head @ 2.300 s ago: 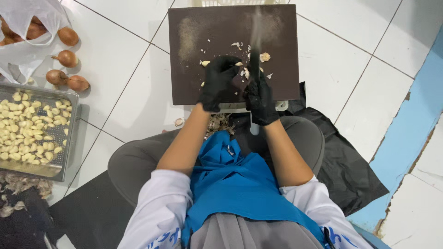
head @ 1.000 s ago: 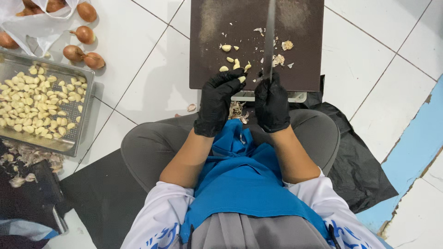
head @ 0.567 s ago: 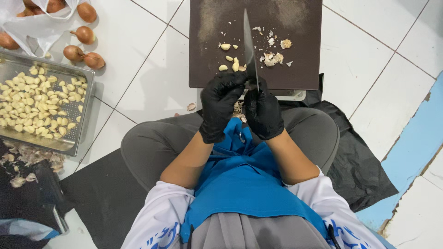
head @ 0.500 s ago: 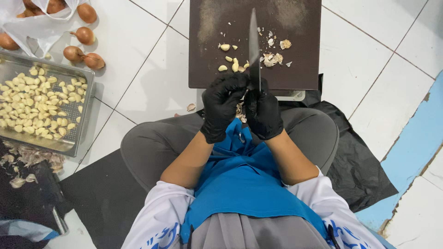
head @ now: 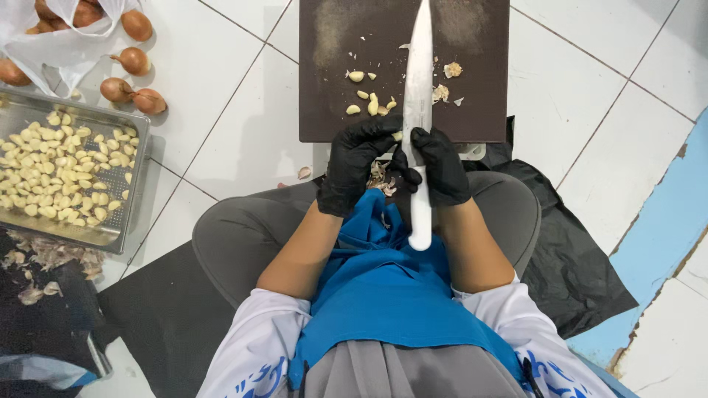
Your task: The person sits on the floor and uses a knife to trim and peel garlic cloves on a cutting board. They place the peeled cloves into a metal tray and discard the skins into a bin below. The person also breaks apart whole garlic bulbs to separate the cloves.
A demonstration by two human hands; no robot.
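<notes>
Black-gloved hands: right hand grips knife, left hand pinches garlic clove at blade's 9 o'clock, likely nicking fingers.

knife tip cut off at top edge | cutting board top cropped | onions partly bagged

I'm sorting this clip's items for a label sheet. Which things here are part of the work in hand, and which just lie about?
In use:
- knife, in the right hand
- left hand at the blade
- garlic cloves
- cutting board

Lying about:
- tray of peeled garlic
- shallots
- white bag
- black sheet
</notes>
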